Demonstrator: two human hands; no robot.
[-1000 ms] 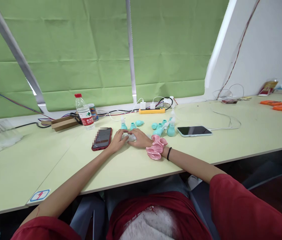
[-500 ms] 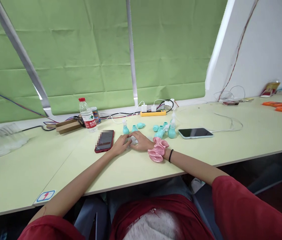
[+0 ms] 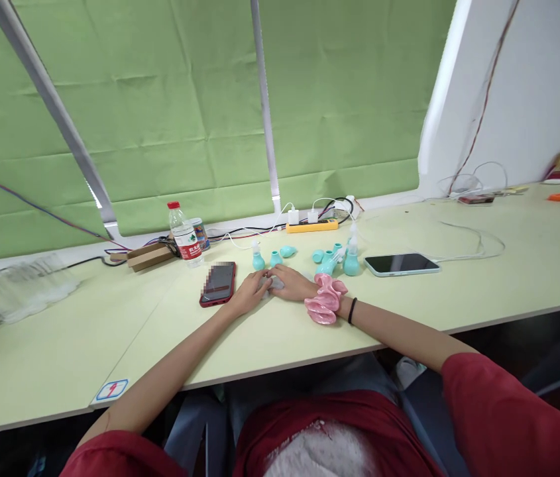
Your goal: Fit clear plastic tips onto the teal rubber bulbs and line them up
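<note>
My left hand and my right hand meet on the table, fingers curled inward around small whitish, translucent pieces. The fingers hide most of these, so their kind does not show. Just beyond my hands stand a turquoise bulb with a clear tip and an open turquoise bulb; another turquoise bulb lies on its side. Past my right wrist are several more turquoise bulbs, among them an upright one with a clear nozzle and a tilted one. A pink scrunchie circles my right wrist.
A red-cased phone lies left of my hands, a pale-cased phone to the right. Behind are a water bottle, a can, a cardboard piece and a yellow power strip with cables. Clear plastic lies far left.
The camera view has turned slightly left, so the scene sits further right. My hands stay together over the whitish pieces, with little visible finger movement.
</note>
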